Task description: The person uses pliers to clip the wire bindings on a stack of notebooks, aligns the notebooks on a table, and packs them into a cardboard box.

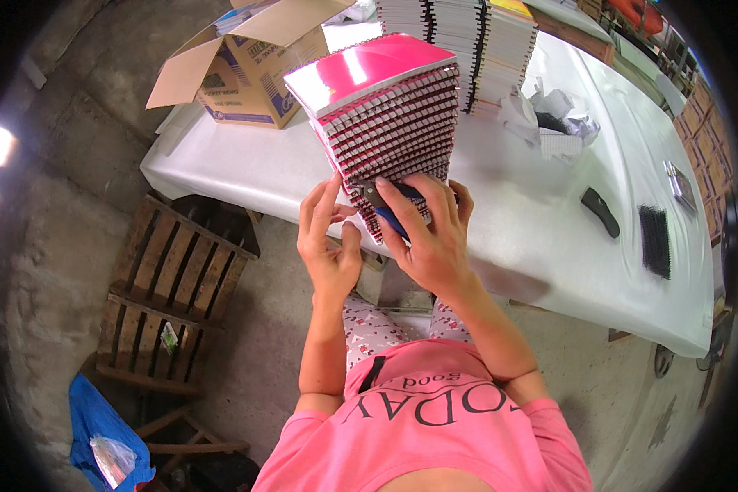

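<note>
- Notebook stack: spiral-bound, pink cover on top, tilted at table edge, 12 o'clock of hands. Likely heavy, prone to fanning; support from beneath.
- Right hand: pinches blue-handled pliers against spirals.
- Left hand: fingers spread, touching stack's lower corner.
- One box, 11 o'clock; further stacks, 1 o'clock.

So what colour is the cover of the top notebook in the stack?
Bright pink, glossy with glare; the head view shows the notebook clearly.
</note>
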Motion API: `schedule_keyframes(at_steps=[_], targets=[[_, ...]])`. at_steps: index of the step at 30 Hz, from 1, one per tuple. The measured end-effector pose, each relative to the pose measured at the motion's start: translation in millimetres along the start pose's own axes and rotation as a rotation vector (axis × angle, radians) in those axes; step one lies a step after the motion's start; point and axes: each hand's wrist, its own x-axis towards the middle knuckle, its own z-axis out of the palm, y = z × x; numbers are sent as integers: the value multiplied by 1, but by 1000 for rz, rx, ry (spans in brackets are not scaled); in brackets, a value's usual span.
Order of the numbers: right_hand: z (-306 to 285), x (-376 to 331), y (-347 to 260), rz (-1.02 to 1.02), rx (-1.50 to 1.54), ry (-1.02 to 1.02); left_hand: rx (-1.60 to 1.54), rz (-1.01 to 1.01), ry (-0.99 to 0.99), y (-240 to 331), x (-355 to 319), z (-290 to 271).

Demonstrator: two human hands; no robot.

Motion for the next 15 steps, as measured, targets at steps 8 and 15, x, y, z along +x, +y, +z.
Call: schedule_keyframes(at_steps=[8, 15], targets=[[-1, 2, -1, -36, -12, -70, 2, -21, -62, -1, -1, -3], [5, -1, -13, 253, 643, -90, 24, -15, -67, -1, -2, -3]])
